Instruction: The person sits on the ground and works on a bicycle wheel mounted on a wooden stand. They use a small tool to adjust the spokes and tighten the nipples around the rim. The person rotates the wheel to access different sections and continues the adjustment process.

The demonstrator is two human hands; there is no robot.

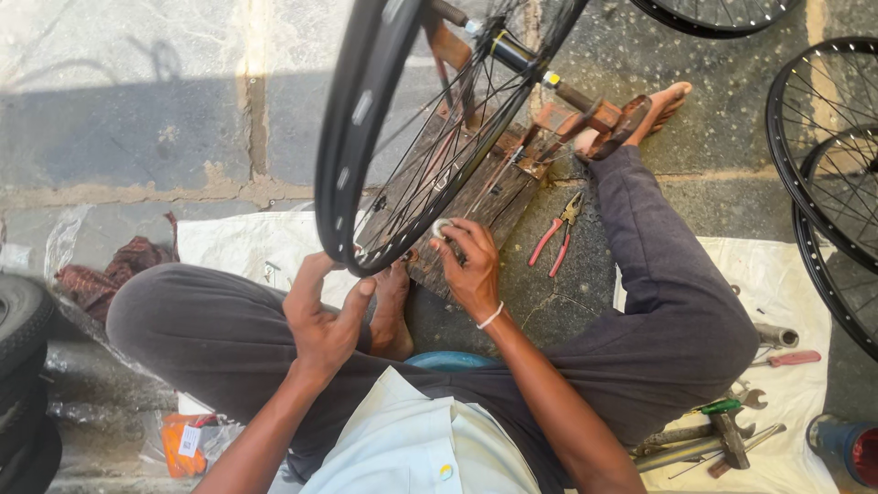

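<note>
A black spoked bicycle wheel (361, 119) stands upright in a rusty wooden truing stand (485, 187) on the stone pavement. My left hand (320, 316) grips the rim's lower edge, thumb against it. Just to the right, my right hand (471, 265) pinches a small round metal tool (443, 227) among the spokes close to the rim. I sit cross-legged in dark trousers, one bare foot under the wheel, the other by the stand's far end.
Red-handled pliers (556, 238) lie on the stone right of the stand. A white sheet (786, 274) at right carries spanners, a hammer and a red screwdriver (788, 359). More black wheels (828, 174) lean at the right; tyres (20, 366) stack at left.
</note>
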